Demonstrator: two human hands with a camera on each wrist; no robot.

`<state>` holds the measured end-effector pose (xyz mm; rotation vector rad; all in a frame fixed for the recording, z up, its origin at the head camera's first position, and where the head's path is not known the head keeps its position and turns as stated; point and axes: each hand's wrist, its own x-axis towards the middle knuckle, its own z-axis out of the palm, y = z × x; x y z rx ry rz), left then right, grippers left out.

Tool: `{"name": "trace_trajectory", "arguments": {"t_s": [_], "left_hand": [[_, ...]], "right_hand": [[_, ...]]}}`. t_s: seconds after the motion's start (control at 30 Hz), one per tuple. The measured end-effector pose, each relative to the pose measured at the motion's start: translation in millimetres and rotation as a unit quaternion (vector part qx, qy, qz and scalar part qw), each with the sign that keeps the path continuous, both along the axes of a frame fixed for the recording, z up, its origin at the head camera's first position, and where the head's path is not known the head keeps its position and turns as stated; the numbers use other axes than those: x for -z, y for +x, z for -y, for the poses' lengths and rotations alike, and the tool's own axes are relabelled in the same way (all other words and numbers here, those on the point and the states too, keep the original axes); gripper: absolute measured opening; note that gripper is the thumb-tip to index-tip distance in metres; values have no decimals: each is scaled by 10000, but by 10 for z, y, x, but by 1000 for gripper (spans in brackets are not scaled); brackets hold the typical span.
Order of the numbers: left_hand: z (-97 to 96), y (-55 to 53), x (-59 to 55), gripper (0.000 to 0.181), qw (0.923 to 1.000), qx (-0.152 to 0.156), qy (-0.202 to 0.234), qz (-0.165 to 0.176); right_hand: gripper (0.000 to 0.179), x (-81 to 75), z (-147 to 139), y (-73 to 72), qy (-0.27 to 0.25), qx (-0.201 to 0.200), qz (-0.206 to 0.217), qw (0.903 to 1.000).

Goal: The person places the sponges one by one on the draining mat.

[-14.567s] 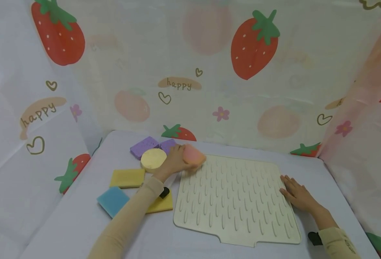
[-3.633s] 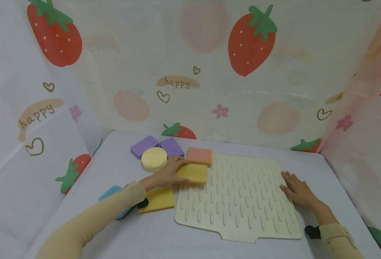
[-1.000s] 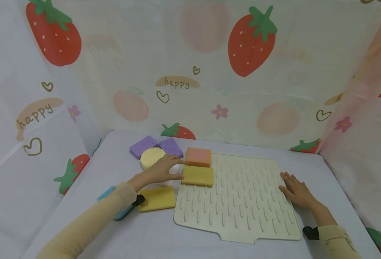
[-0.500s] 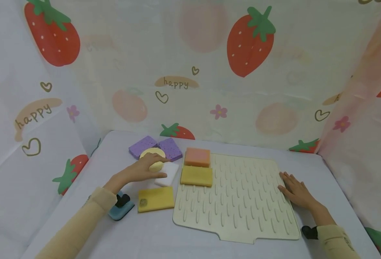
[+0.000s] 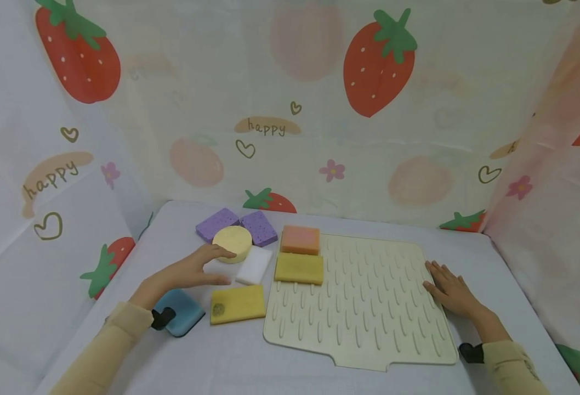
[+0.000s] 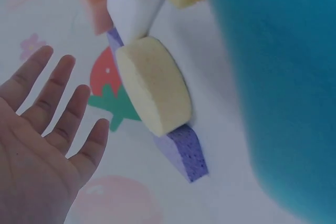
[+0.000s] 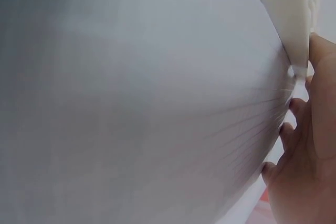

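Two pads, a peach-pink sponge (image 5: pixel 301 240) and a plain yellow sponge (image 5: pixel 299 268), lie near the frame's centre on the left strip of the cream ribbed mat (image 5: pixel 369 307). The left hand (image 5: pixel 183 274), at centre-left, holds nothing, fingers spread and thumb apart. The right hand (image 5: pixel 453 291) rests at the mat's right edge, fingers extended. The work looks like laying sponges on the mat in a column. For the white sponge (image 5: pixel 254 265) or the spotted yellow sponge (image 5: pixel 238 304), both left of the mat, a pinch across opposite edges should give an even lift. Raise it clear of the rim, then set it flat and square below the plain yellow one, while light right-hand pressure steadies the mat.
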<state>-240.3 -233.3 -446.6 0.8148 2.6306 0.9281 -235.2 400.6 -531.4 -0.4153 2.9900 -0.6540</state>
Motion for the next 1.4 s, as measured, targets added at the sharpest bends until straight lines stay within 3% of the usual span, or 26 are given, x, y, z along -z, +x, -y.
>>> {"name": "trace_trajectory", "arguments": {"t_s": [0.4, 0.7, 0.87, 1.1, 1.4], "left_hand": [[309, 181, 188, 67, 9985, -237, -454, 189], [582, 409, 267, 76, 9967, -335, -726, 113], [653, 518, 308, 85, 9947, -537, -860, -143], [659, 639, 370, 101, 9839, -1082, -1348, -460], [641, 768, 440, 115, 9691, -1654, -1770, -462]], "right_hand": [[66, -12, 14, 20, -1, -17, 43, 10000], [65, -10, 29, 18, -52, -65, 22, 10000], [65, -44, 33, 20, -65, -81, -37, 9999], [65, -57, 35, 9, -44, -25, -54, 10000], [65, -18, 24, 11, -30, -12, -9, 10000]]}}
